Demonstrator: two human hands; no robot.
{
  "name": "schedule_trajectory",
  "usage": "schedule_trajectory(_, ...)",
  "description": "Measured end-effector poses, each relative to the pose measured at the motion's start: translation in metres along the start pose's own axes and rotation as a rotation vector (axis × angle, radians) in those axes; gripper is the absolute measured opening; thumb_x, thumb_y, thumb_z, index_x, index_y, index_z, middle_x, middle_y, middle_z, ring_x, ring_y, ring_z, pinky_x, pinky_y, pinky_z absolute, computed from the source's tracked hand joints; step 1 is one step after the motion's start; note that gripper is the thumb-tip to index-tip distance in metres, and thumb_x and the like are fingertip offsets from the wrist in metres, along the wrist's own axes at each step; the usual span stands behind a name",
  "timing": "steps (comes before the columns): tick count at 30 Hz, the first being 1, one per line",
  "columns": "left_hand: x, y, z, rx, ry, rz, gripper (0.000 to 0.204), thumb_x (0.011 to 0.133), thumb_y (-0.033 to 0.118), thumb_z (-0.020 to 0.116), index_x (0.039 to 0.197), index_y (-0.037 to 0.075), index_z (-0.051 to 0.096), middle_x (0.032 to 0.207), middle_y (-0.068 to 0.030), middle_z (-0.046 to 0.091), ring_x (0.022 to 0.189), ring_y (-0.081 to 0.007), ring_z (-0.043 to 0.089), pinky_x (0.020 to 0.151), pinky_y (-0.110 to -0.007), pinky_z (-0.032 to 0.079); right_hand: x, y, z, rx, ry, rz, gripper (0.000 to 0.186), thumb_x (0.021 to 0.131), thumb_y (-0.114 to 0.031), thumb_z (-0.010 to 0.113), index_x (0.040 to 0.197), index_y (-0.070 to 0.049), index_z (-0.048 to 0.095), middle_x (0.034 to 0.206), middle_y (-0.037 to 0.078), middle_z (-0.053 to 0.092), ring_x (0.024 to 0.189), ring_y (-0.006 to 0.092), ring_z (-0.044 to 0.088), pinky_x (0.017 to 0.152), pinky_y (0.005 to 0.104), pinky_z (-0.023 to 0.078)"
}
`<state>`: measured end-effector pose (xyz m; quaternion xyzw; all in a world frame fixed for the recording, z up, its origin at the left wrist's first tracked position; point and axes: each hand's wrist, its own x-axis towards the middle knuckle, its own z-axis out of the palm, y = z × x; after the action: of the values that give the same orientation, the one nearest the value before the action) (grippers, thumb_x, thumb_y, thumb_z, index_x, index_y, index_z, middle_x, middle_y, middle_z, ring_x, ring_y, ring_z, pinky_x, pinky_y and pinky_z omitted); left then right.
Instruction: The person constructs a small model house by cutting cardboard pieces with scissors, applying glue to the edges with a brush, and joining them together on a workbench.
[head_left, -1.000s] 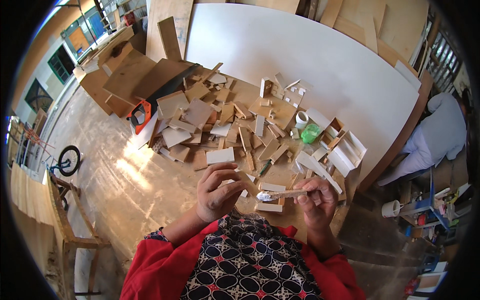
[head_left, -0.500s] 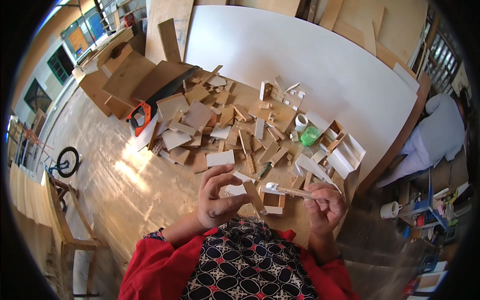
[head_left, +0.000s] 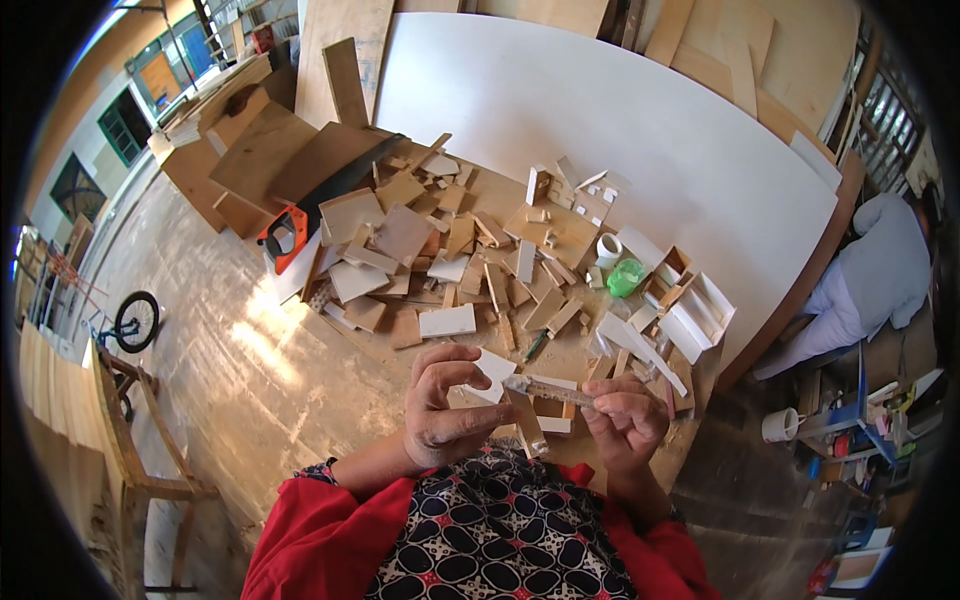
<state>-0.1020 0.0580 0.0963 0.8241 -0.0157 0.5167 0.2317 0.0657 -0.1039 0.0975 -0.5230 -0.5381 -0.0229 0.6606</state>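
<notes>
My left hand (head_left: 440, 410) has curved fingers, with the thumb against a short flat wood strip (head_left: 526, 422); the exact grip is partly hidden. White paste shows on the strip's near end. My right hand (head_left: 630, 415) pinches a thin wooden stick (head_left: 560, 391) between thumb and fingers. Pale paste coats the stick's tip, which points left over the top of the wood strip. Beneath the stick lies a small rectangular wood frame (head_left: 552, 425). A white square panel (head_left: 488, 376) lies just beyond my left fingers.
Wood offcuts (head_left: 400, 235) heap up ahead. An orange-handled saw (head_left: 287, 240) lies at their left. A green plastic container (head_left: 626, 277), a white cup (head_left: 608, 249) and a white open box (head_left: 698, 318) stand to the right. Another person (head_left: 870, 270) sits at far right.
The stick has moved left and its tip now meets the wood strip's upper end. My left hand and the strip have shifted slightly right and nearer to me.
</notes>
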Motion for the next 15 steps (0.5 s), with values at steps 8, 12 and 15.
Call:
schedule_trajectory(8, -0.003, 0.000, -0.001, -0.134, 0.053, -0.072, 0.027, 0.057, 0.016, 0.086, 0.081, 0.021, 0.077, 0.094, -0.0062, 0.050, 0.105, -0.0311, 0.050, 0.089, -0.046, 0.042, 0.000, 0.000, -0.004, -0.209, -0.061, -0.273, 0.025, 0.073, 0.002, 0.076, 0.092, -0.009, 0.066, 0.091, 0.009, 0.072, 0.074, 0.0189, 0.068, 0.062, 0.0269, 0.054)
schedule_trajectory(12, -0.003, 0.001, -0.002, -0.151, 0.039, -0.083, 0.024, 0.059, 0.017, 0.086, 0.081, 0.020, 0.077, 0.094, -0.0064, 0.050, 0.106, -0.0314, 0.050, 0.090, -0.046, 0.042, -0.004, 0.001, -0.009, -0.314, -0.045, -0.300, 0.024, 0.073, 0.002, 0.076, 0.092, -0.009, 0.066, 0.093, 0.009, 0.072, 0.075, 0.0196, 0.067, 0.064, 0.0282, 0.053)
schedule_trajectory(15, -0.007, 0.002, -0.001, -0.170, 0.044, -0.097, 0.022, 0.062, 0.018, 0.085, 0.082, 0.021, 0.077, 0.094, -0.0067, 0.050, 0.107, -0.0317, 0.050, 0.089, -0.046, 0.042, -0.006, 0.003, -0.012, -0.386, -0.007, -0.267, 0.024, 0.074, 0.002, 0.075, 0.093, -0.009, 0.066, 0.094, 0.009, 0.072, 0.075, 0.0206, 0.067, 0.065, 0.0299, 0.052)
